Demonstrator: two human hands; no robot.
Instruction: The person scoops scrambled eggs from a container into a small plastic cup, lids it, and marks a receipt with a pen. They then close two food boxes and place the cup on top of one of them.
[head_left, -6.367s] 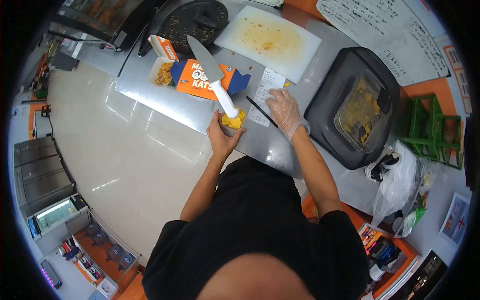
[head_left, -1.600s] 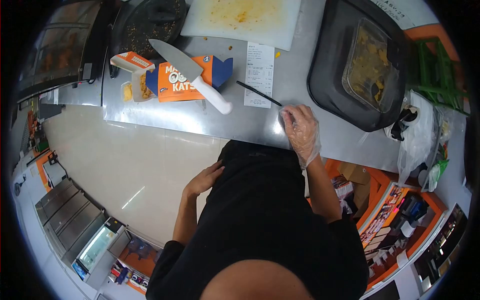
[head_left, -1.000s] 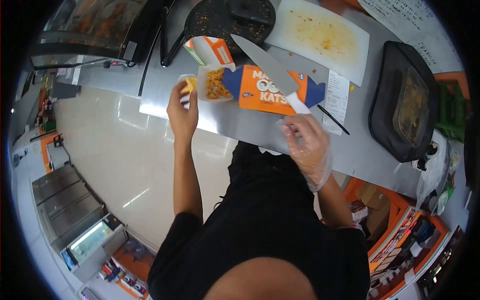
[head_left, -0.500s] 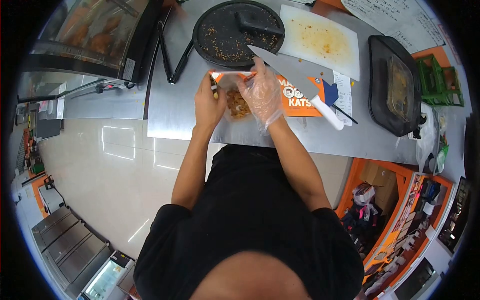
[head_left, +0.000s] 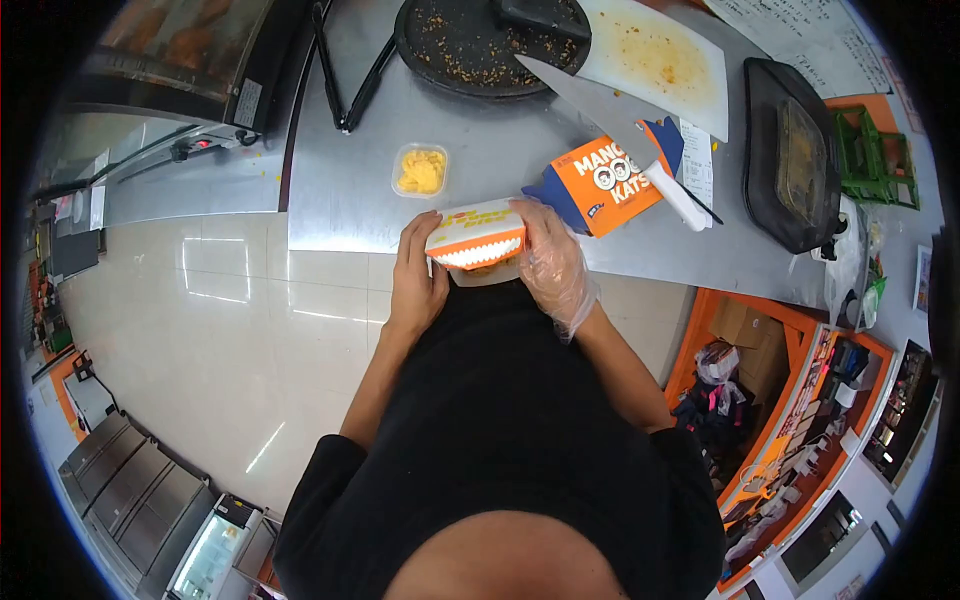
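Note:
Between my two hands, at the counter's front edge, is a food container [head_left: 478, 236] with a white and orange printed band; some brown food shows at its lower side. My left hand [head_left: 418, 272] is bare and closed on the container's left side. My right hand [head_left: 554, 262], in a clear plastic glove, grips its right side. Just beyond stands a small clear tub of yellow food [head_left: 421, 172]. To the right lies an orange and blue printed box [head_left: 612, 180], with the white-handled knife [head_left: 640, 146] resting across it.
Behind are black tongs [head_left: 345, 110], a round black pan [head_left: 480, 50] with crumbs and a stained white board [head_left: 660, 70]. A black tray [head_left: 790, 160] and green crate [head_left: 880, 160] stand right. A glass food cabinet [head_left: 170, 60] is at upper left.
Both hands have come back toward my body with the container, whose printed band now faces up. The yellow tub has come into view on the counter, and the orange box shows more fully.

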